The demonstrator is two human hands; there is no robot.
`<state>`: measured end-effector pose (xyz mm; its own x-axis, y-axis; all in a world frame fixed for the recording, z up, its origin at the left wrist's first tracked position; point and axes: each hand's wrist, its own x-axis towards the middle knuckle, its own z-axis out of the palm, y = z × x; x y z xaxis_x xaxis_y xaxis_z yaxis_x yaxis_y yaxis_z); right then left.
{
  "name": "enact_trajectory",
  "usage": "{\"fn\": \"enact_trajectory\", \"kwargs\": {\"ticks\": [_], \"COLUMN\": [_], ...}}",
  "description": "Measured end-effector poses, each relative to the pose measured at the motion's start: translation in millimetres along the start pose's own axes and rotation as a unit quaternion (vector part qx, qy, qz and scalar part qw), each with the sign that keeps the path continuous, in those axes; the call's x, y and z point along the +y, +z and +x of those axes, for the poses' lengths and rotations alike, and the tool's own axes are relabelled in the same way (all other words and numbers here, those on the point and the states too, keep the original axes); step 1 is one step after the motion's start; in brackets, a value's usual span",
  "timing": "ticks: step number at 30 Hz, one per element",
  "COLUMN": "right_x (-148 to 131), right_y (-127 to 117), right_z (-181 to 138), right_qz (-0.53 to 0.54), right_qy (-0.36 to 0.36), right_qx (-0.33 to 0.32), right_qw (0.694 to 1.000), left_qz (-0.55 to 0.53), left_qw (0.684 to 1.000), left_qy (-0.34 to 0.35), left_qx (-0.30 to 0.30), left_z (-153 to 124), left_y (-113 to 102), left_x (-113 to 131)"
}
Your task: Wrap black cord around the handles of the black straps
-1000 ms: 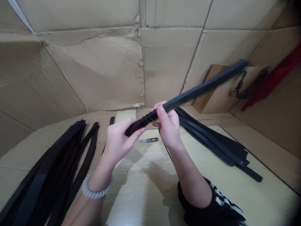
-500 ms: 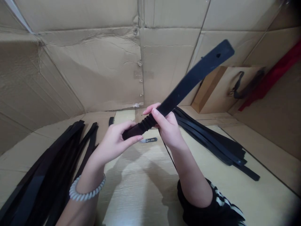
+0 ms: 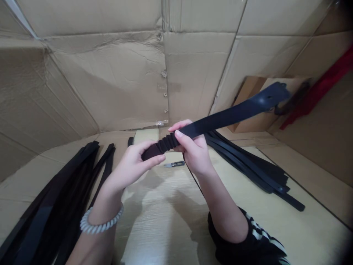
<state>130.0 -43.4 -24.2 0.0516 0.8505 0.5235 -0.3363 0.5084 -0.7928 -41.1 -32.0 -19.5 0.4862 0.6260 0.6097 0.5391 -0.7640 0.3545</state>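
Observation:
Between my hands runs a long dark strap (image 3: pixel 231 113) with a black fabric sleeve (image 3: pixel 167 142) bunched in folds around its lower part. My left hand (image 3: pixel 138 156) is wrapped round the lower end of the sleeve, thumb on the near side. My right hand (image 3: pixel 194 149) pinches the strap where the folds meet the smooth band, thumb on top. The strap's free end, with a small hole, sticks out to the upper right. A thin dark cord (image 3: pixel 193 176) hangs below my right hand. What lies inside the sleeve is hidden.
Small thread snips (image 3: pixel 174 164) lie on the pale table (image 3: pixel 157 228) below my hands. Dark straps are piled at left (image 3: pixel 55 195), and more straps (image 3: pixel 248 165) lie at right. Behind stand cardboard walls (image 3: pixel 110 81), a paper bag (image 3: pixel 248 95) and red cloth (image 3: pixel 317 92).
The strap's free end has swung down and to the right, so the strap lies flatter. Both hands keep their hold, and my right hand has shifted slightly left.

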Motion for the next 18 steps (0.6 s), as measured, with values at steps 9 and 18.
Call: {"fn": "enact_trajectory", "kwargs": {"ticks": [9, 18], "right_x": [-1, -1], "right_y": [3, -4], "right_z": [4, 3], "right_qz": [0.019, -0.028], "right_qy": [0.034, -0.026], "right_qx": [0.095, 0.045], "right_qw": [0.995, 0.998], "left_qz": [0.179, 0.076], "left_qw": [0.96, 0.996], "left_qy": [0.015, -0.005], "left_qx": [0.216, 0.037], "left_z": [-4, -4], "left_y": [25, -4], "left_x": [6, 5]}}
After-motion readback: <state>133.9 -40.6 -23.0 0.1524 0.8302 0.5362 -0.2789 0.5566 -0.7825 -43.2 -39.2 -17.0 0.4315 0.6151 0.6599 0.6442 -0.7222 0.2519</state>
